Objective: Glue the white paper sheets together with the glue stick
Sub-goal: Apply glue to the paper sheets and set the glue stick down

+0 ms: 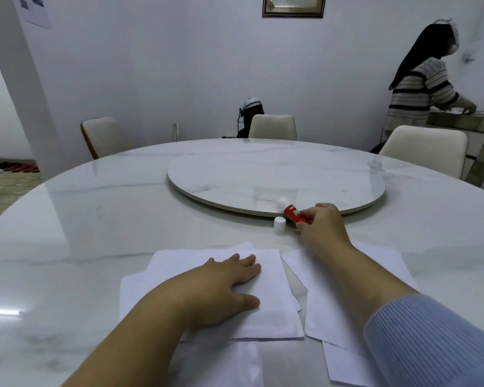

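Several white paper sheets lie on the near part of the table: a stack (271, 297) under my left hand and more sheets (338, 308) to the right beneath my right forearm. My left hand (224, 286) rests flat on the left stack, fingers spread. Further out, my right hand (322, 222) grips a red glue stick (292, 213) with its white glue tip exposed and pointing up-left. Its white cap (279, 225) stands on the table just left of the stick.
The round marble table (95, 219) carries a raised turntable (277, 177) just beyond the glue stick. Cream chairs (273, 127) ring the far side. A person in a striped top (422, 90) stands at a counter at the far right.
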Motion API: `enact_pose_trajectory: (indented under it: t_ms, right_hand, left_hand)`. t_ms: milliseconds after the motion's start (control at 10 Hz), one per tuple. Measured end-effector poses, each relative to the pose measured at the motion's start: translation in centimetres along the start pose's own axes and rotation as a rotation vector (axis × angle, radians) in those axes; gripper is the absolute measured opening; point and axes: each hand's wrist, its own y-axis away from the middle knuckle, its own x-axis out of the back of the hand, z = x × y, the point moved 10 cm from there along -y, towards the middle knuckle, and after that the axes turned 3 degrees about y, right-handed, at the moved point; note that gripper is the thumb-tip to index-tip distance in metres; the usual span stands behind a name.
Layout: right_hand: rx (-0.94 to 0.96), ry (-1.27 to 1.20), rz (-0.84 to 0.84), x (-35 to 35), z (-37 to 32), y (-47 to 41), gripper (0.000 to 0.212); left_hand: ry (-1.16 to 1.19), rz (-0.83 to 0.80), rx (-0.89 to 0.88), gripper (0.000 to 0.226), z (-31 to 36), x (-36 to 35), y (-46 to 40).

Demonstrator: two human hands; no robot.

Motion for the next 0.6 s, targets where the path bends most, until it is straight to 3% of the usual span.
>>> enact_pose_trajectory:
  t_ms: [300, 500, 600]
  right_hand:
    - [-0.173, -0.389, 0.036, 0.5, 0.7, 0.4, 0.03]
    - [-0.135, -0.217, 0.0, -0.2, 0.7, 0.6, 0.029]
    - [-0.144, -0.213, -0.027, 0.0, 0.9, 0.6, 0.038]
  left_hand:
    - [0.015, 0.001, 0.002, 0.06, -0.2, -0.1, -0.1]
    - [0.012, -0.001, 0.001, 0.06, -0.4, -0.2, -0.2]
    - [0.012, -0.003, -0.004, 0.06, -0.3, -0.3, -0.2]
